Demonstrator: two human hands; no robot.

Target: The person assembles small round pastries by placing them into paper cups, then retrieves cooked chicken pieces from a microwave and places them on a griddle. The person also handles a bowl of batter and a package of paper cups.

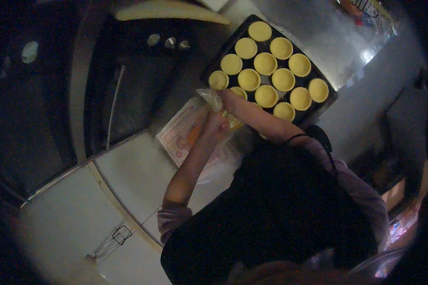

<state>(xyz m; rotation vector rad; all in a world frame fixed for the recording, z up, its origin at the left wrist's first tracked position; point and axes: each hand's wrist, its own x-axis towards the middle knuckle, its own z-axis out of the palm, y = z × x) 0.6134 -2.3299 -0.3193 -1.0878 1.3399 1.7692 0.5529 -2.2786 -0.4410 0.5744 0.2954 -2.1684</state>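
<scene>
My left hand (219, 123) is closed on a clear plastic wrapper (211, 99), beside something yellow (234, 123) in plastic, probably tart shells. My right hand (225, 99) grips the same wrapper just above, its fingers partly hidden. Under my right forearm lies a black baking tray (232, 42) with several round, pale yellow tart shells (265, 64) set out in rows. The forearm covers some shells at the near edge. Below my hands stands a printed cardboard box (173, 137) with an orange patch and writing on it.
A dark oven (135, 89) with round knobs (170, 42) stands at the left. Beyond the tray runs a shiny metal worktop (314, 32), with a partly seen plastic-wrapped item (372, 14) at its far end. A wire object (122, 235) lies on the pale floor (67, 210).
</scene>
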